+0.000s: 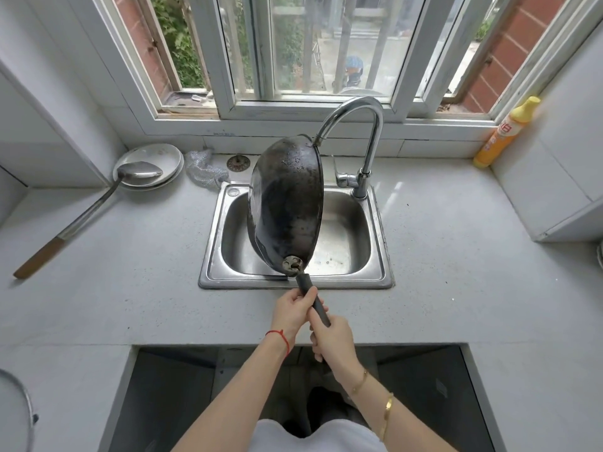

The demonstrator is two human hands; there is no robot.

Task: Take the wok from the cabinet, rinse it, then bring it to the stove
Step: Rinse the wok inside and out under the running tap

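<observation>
We are standing at the surface, holding the wok tipped on its edge over the sink, its upper rim touching or nearly touching the spout of the faucet. Both our hands are gripping its dark handle: the left hand is wrapping it nearer the pan, the right hand is clenching it nearer the end. We are judging the first step done, since the wok is out of the cabinet and over the basin. Its dark inner face is looking wet in patches, so we are probably draining it after a rinse, though we cannot make out any running water, and the glare makes that hard to tell. What is left is the carry to the stove, which is not appearing in this view.

Counting from largest to smallest: one surface, one sink, one wok, one faucet, one long ladle lying with its bowl on the plates, what looks like two stacked plates, one yellow bottle by the window, one steel scourer, and one sink strainer behind the basin.
</observation>
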